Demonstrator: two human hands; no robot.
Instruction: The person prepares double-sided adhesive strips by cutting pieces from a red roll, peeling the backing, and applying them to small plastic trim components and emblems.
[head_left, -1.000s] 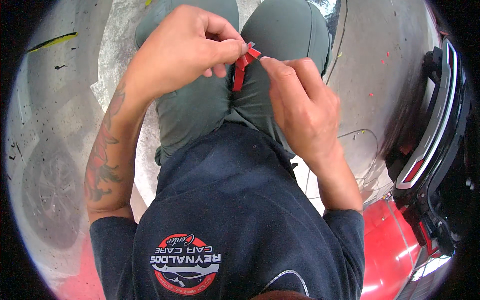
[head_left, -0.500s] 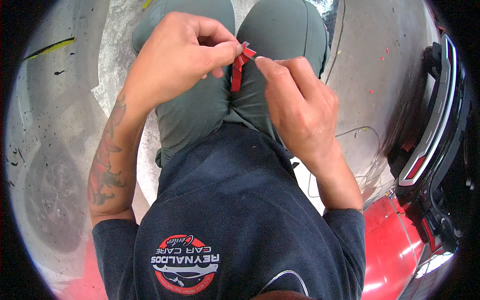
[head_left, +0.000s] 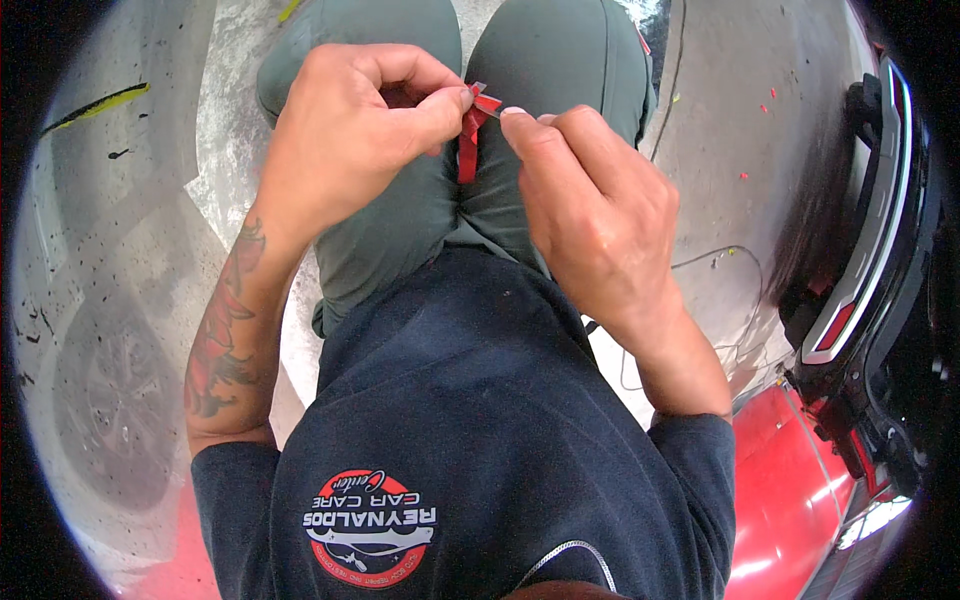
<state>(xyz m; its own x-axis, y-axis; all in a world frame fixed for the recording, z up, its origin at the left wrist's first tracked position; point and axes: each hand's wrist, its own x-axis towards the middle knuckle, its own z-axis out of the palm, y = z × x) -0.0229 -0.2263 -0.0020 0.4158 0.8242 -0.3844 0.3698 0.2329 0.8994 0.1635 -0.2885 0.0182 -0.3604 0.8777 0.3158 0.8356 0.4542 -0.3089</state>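
Above my lap, a red tape strip [head_left: 468, 155] with a grey edge is held between my two hands. Thumb and forefinger of my left hand [head_left: 350, 145] are pinched on its upper end. My right hand [head_left: 600, 210] is closed too, its thumb and forefinger pinching the short end that points to the right. From the folded part between the fingertips, a longer red tail hangs down over the gap between my green-trousered thighs [head_left: 400, 215]. The exact layers of tape under my fingertips are hidden.
On the right curves a black car part with a silver trim strip [head_left: 862, 270], and a shiny red panel [head_left: 780, 490] lies below it. Small red scraps [head_left: 743, 176] and a thin dark cable [head_left: 755, 275] are on the grey floor. A black-and-yellow strip [head_left: 97, 108] lies at left.
Both hands have shifted slightly left, the left one also a little lower. The short red end between the fingertips now shows more of its grey edge toward my right hand.
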